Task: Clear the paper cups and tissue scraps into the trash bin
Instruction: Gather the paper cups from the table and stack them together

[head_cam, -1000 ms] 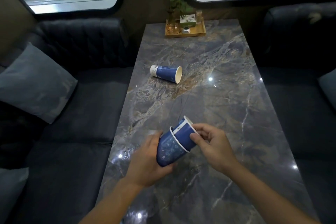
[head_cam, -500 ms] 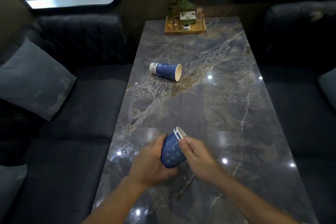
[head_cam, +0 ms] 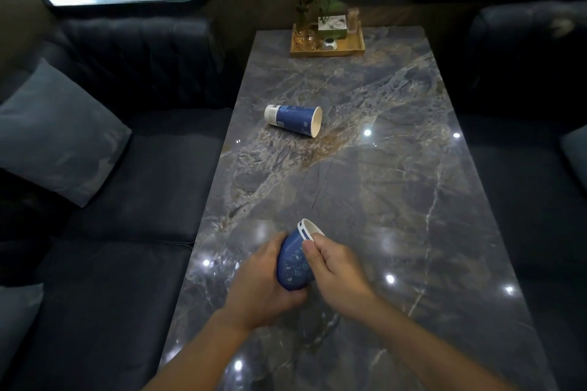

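We hold the nested blue paper cups (head_cam: 293, 260) over the near half of the marble table (head_cam: 397, 200), a little toward its left edge, tilted with their white rims pointing up and away from us. A second ago the inner cup still stuck well out of the outer one; half a second ago it had been pushed nearly home, and now only two thin white rims show, one just behind the other, so the pair reads almost as a single cup. Our left hand (head_cam: 260, 289) is wrapped around the base and lower wall of the outer cup, fingers curled under it in a firm grip. Our right hand (head_cam: 336, 267) is closed against the upper side of the stack, with the fingertips (head_cam: 309, 246) pinched at the rims. Both hands sit much where they were half a second ago, with the grip unchanged. The third paper cup (head_cam: 293, 120) lies on its side further up the table, near the left edge and about midway along it, its open mouth facing right and its white base facing left; it has not moved across the frames. At the far edge of the table stands the wooden tray (head_cam: 327, 51), carrying a small plant (head_cam: 314, 0) and a few small items. Dark sofas (head_cam: 127, 168) flank the table, with a grey cushion (head_cam: 60, 143) on the left one.
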Demonstrator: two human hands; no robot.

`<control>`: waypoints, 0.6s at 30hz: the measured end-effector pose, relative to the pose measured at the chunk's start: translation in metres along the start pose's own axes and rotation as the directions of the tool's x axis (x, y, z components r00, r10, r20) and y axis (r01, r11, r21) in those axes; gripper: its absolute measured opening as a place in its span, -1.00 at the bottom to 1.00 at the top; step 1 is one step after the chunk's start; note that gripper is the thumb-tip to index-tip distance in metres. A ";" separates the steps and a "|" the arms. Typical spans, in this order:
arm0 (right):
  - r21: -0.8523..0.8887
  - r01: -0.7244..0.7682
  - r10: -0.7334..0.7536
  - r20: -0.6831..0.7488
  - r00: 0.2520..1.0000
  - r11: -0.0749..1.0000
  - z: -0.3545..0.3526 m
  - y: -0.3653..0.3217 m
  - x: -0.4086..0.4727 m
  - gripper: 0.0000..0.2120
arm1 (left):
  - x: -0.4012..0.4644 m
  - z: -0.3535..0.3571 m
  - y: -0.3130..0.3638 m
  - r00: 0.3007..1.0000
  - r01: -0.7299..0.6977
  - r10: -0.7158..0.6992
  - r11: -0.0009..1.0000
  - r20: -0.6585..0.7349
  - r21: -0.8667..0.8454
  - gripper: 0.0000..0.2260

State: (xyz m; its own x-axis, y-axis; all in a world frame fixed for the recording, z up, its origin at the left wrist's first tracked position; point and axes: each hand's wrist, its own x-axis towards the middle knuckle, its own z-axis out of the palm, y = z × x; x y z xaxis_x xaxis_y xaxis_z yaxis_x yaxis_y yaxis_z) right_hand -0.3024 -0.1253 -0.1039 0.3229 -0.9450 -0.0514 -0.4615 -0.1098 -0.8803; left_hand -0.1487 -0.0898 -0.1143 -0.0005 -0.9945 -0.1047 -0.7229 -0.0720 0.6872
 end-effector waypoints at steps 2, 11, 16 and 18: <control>0.011 -0.006 0.006 0.007 1.000 1.000 0.003 -0.001 0.006 -0.63 | 0.004 -0.002 -0.002 0.999 0.032 -0.032 0.999 -0.005 -0.004 -0.29; 0.061 0.086 -0.089 0.055 0.995 0.994 -0.007 0.000 0.067 -0.72 | 0.035 -0.016 -0.016 0.986 0.137 -0.149 0.979 -0.074 -0.150 -0.41; 0.151 -0.032 0.042 -0.067 0.997 0.988 -0.015 0.034 0.135 -0.72 | 0.048 -0.023 -0.034 0.974 0.187 -0.208 0.962 -0.089 -0.198 -0.42; 0.144 -0.104 0.124 -0.133 0.983 0.984 -0.016 0.051 0.169 -0.77 | 0.054 -0.026 -0.041 0.973 0.188 -0.209 0.964 -0.095 -0.190 -0.41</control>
State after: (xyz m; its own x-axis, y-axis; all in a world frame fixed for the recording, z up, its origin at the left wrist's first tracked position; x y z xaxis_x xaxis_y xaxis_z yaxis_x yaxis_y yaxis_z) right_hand -0.2851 -0.2954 -0.1500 0.1504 -0.9839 -0.0967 -0.3690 0.0349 -0.9288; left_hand -0.1013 -0.1422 -0.1289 0.2160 -0.9602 -0.1770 -0.5656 -0.2708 0.7790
